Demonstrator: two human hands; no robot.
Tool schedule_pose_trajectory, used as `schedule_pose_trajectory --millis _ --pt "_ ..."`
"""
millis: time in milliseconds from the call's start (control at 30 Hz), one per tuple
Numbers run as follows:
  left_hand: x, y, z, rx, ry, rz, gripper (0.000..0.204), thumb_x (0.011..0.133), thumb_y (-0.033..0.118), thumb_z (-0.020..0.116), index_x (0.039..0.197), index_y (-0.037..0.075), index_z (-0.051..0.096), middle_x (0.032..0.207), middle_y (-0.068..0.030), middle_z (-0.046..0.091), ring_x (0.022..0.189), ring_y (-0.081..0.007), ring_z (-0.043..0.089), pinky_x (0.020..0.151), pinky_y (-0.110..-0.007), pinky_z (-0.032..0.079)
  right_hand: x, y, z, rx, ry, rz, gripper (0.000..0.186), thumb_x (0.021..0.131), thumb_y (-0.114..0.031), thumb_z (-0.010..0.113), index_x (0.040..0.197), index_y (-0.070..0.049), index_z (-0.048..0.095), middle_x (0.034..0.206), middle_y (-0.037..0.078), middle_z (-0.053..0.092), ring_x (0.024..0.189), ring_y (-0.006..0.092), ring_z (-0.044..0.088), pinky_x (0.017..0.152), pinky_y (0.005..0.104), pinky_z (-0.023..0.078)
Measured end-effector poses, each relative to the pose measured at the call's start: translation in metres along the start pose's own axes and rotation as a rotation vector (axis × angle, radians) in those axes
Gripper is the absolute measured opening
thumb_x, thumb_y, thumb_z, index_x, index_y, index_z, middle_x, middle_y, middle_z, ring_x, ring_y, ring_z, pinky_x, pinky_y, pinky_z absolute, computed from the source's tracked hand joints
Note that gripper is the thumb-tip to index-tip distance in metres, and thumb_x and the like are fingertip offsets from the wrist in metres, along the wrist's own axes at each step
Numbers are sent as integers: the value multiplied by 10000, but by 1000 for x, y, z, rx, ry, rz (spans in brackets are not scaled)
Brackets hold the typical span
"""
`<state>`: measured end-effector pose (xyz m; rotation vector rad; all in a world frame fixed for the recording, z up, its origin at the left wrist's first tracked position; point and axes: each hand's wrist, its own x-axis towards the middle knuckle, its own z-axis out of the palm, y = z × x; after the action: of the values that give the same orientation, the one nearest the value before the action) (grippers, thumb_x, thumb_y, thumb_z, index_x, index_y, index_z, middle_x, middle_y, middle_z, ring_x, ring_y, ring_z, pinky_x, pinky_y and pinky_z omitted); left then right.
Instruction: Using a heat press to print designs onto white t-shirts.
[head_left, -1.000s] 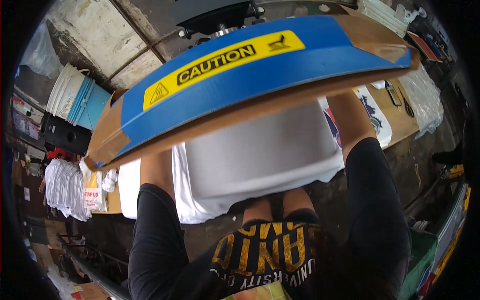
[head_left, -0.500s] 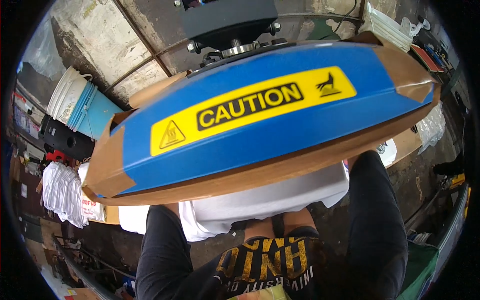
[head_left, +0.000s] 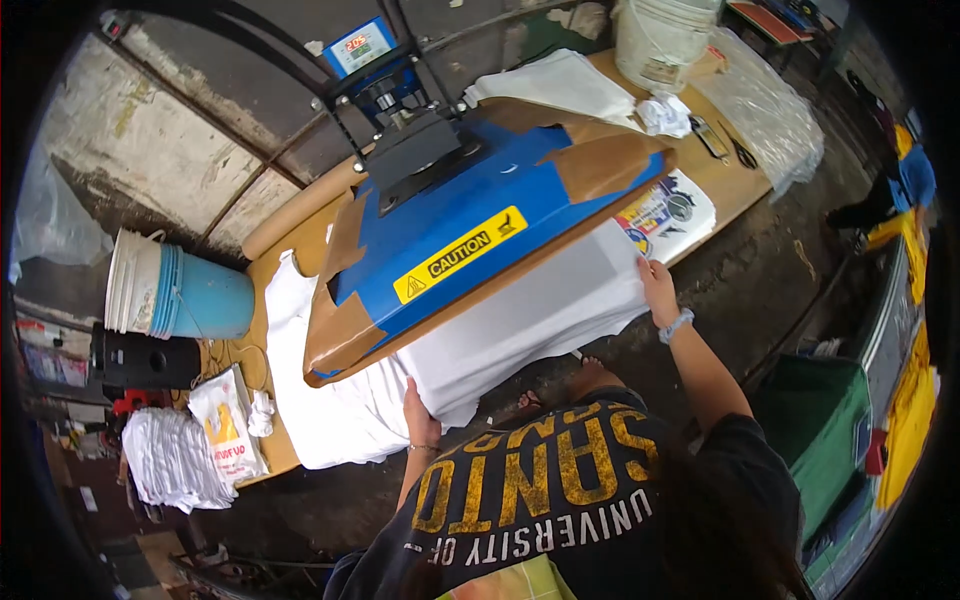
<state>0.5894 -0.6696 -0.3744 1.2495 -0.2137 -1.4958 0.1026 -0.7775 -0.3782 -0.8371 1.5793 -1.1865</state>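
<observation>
A heat press with a blue upper plate, its edges covered in brown paper and tape, stands tilted open over a white T-shirt. The shirt is spread on the lower part of the press and hangs over its front. At the shirt's left front edge, my left hand grips the cloth, its fingers partly hidden by it. My right hand, with a band at the wrist, pinches the shirt's right edge. Close beyond it lie printed sheets with coloured designs.
More white cloth lies on the table at left, near a printed bag and a pile of white garments. Stacked buckets stand far left. Scissors, a white bucket and clear plastic are at the far right.
The view has drawn back and shifted, so the press plate looks smaller and more of the table shows. Both hands, earlier hidden beneath the plate, are now visible at the shirt's edges.
</observation>
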Motion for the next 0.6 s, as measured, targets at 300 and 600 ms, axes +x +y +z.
schedule_pose_trajectory --millis 300,600 --pt "19 -36 -11 355 139 175 236 901 198 568 1068 32 557 867 -67 632 718 -132 604 576 -262 498 35 27 12 -795 -58 -313 249 764 -210 659 909 -12 619 949 228 625 916 392 592 775 447 474" --pt "-61 -138 -1 234 453 39 266 928 266 573 1111 82 515 803 -14 591 650 -128 583 486 -258 445 64 18 -6 -887 -127 -696 367 691 -241 773 891 -27 551 921 172 580 937 376 561 798 437 468"
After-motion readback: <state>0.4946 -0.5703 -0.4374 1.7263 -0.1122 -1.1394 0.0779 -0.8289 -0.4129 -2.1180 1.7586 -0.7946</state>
